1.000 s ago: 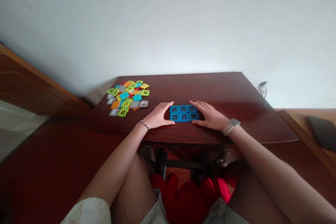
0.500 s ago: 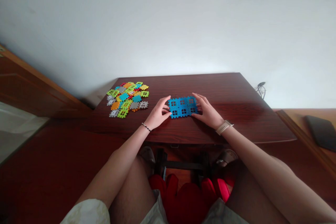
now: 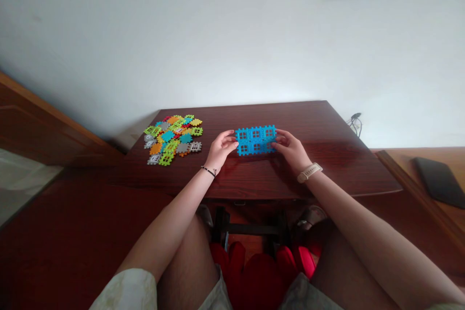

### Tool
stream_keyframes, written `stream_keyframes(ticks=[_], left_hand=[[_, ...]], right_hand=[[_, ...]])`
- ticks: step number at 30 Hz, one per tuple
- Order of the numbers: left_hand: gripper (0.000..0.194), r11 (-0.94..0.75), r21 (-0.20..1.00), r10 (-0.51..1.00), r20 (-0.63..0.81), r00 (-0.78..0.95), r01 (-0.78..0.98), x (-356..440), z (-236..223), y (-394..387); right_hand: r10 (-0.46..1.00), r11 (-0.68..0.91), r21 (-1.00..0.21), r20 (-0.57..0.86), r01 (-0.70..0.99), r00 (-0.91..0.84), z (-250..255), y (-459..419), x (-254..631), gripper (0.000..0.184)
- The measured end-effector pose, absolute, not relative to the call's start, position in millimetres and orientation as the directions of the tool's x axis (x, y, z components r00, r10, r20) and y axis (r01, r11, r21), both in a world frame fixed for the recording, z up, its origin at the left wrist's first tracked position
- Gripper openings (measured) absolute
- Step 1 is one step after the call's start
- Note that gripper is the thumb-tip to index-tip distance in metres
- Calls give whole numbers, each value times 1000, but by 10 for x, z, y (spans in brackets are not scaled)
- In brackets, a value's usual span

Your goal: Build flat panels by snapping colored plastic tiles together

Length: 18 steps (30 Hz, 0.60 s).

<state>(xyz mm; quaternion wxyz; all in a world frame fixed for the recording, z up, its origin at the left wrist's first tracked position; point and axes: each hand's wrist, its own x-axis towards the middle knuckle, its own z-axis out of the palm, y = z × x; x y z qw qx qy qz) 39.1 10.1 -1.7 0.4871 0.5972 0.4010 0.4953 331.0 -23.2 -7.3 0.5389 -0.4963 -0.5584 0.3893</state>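
Observation:
Several blue window tiles are joined into one panel (image 3: 256,141), two rows high, with notched edges and window-like openings. My left hand (image 3: 220,149) pinches its left edge, thumb in front and fingers behind. At the opposite edge, my right hand (image 3: 292,150) grips the panel between thumb and fingers. The panel is tilted up toward me above the table; whether its lower edge touches the wood I cannot tell. To the left lies a loose pile of interlocking plastic tiles (image 3: 167,136) in green, orange, grey, yellow, red and blue, some with window cut-outs.
The dark wooden table (image 3: 319,174) stands against a white wall (image 3: 232,34). A black cable (image 3: 356,121) hangs by its right side. Farther right, a dark flat device (image 3: 441,181) rests on a wooden surface. A red seat (image 3: 259,276) is below me.
Both hands have raised the blue panel off its flat position and tilted it up, shifting it slightly to the right and away. The view has turned a little; the pile looks unchanged.

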Motion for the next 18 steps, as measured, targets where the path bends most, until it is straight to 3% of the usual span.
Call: stream_keyframes(ticks=[8,18], left_hand=[[50,-214,976,966,205,159,46,594,-48,164],[47,-247,965,957,228,179,88,955,-98,443]], right_hand=[[977,184,-983,184,5,108,-4,-302,3396,51],[941,181,-955,237,234,240,-63,-233,3704,50]])
